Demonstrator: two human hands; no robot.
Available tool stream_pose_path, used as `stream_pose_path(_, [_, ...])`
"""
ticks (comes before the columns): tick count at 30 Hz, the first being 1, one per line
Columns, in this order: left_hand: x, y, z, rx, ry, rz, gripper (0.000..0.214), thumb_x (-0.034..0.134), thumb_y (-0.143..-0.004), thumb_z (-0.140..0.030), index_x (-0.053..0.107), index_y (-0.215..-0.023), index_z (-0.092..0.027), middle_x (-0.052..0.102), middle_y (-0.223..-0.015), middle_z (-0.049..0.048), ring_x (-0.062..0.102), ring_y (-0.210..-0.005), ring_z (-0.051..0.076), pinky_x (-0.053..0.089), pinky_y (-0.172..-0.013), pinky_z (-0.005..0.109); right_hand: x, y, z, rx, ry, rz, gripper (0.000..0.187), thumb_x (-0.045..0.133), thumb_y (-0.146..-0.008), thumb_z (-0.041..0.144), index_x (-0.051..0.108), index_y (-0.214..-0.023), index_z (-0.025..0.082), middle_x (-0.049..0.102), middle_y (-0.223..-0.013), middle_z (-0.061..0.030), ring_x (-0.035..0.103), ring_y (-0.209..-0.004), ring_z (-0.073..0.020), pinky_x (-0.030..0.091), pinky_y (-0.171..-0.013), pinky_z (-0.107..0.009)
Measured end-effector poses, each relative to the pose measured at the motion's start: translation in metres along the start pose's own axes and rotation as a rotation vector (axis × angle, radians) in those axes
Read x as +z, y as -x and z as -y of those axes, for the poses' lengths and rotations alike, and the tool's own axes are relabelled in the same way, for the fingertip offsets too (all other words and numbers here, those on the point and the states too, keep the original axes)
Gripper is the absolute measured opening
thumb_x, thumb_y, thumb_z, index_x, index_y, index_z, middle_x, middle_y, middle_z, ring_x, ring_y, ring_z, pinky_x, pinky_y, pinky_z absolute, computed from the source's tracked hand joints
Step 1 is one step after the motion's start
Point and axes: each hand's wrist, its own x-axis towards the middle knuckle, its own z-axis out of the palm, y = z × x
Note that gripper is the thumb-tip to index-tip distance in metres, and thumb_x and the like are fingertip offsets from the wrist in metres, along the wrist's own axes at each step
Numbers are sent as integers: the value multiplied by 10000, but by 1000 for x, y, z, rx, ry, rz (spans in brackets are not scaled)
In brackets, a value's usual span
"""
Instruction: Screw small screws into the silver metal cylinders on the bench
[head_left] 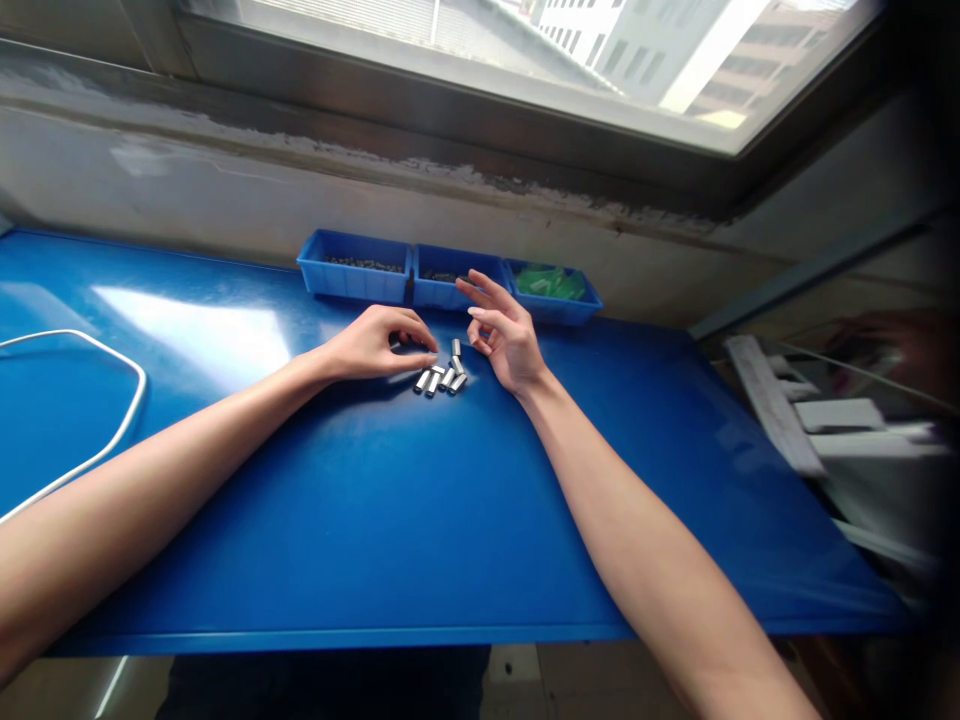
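Several small silver metal pieces [452, 378] with dark ends lie in a loose cluster on the blue tabletop [420, 520]. My left hand [382, 342] hovers at the cluster's left side, its thumb and forefinger curved with a small gap at the tips. Nothing shows between them. To the right of the pieces, my right hand [506, 335] is raised with its forefinger stretched out and its other fingers partly bent. It appears to hold nothing. Its fingertips overlap the front of the middle blue bin [435, 292] from this angle.
The left blue bin [352, 283] and the middle one contain small dark parts. Green plastic bags [551, 282] fill the right blue bin [562, 312]. A white cable [112, 440] loops across the table's left side. Blurred grey and white equipment [840, 420] stands at the right edge.
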Motion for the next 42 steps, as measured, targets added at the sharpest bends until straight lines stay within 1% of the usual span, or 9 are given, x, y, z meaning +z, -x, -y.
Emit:
stream_pose_path(5, [-5,0,5,51,-73,25,261,741,-838,-438,826,-953,-220,753,-967,82,691,-841,192,517,-797,293,0,1,3,31,-2,-11,572,645,-769,361,605,-1336,289,619,-1427,-76,488,-548,-60,312,-402,-238])
stream_pose_path(11, [0,0,6,78,-112,37,316,717,-863,-489,815,-1003,-223,725,-963,89,664,-833,188,493,-754,287,2,1,5,32,34,-14,569,632,-769,383,602,-1330,287,644,-1382,-77,487,-555,-72,335,-420,-244])
stream_pose_path(16, [3,-3,7,58,-88,20,287,668,-906,-447,798,-896,-192,729,-929,91,667,-819,185,489,-751,282,1,1,5,52,-20,-19,533,641,-766,357,618,-1292,272,668,-1339,-74,467,-546,-69,352,-434,-245])
stream_pose_path(19, [3,-3,6,35,-94,-10,310,633,-931,-449,786,-893,-183,718,-891,81,650,-778,169,466,-708,263,1,1,4,49,-40,-13,512,651,-766,343,627,-1272,264,683,-1309,-72,467,-550,-72,362,-446,-247])
stream_pose_path(24, [-1,-1,2,63,-60,23,369,768,-811,-523,782,-962,-186,730,-931,81,665,-825,185,486,-737,266,0,1,4,37,9,-13,505,638,-781,371,621,-1275,266,691,-1272,-70,468,-565,-85,392,-470,-260])
stream_pose_path(27, [-2,-1,3,56,-57,32,335,772,-810,-505,784,-926,-191,736,-926,85,677,-831,190,500,-743,272,1,1,4,47,-7,-22,500,639,-775,359,623,-1265,257,694,-1256,-75,465,-568,-87,407,-487,-266])
stream_pose_path(34, [1,0,8,-5,-32,-91,323,762,-814,-442,778,-999,-179,727,-935,83,658,-758,168,515,-695,264,0,2,4,41,40,-15,512,628,-790,393,614,-1284,262,696,-1231,-72,482,-591,-105,441,-523,-286])
stream_pose_path(38, [3,0,11,-29,-63,-162,317,695,-864,-380,775,-1093,-176,742,-933,84,689,-793,182,537,-755,277,0,2,4,45,31,-10,507,632,-785,387,616,-1276,261,703,-1202,-67,485,-593,-104,453,-542,-288])
stream_pose_path(42, [6,0,15,-24,-176,-188,325,598,-932,-327,760,-1180,-193,767,-1043,96,706,-858,200,535,-823,304,1,2,5,51,-17,-14,484,647,-772,349,629,-1246,252,714,-1160,-61,493,-593,-104,462,-556,-287])
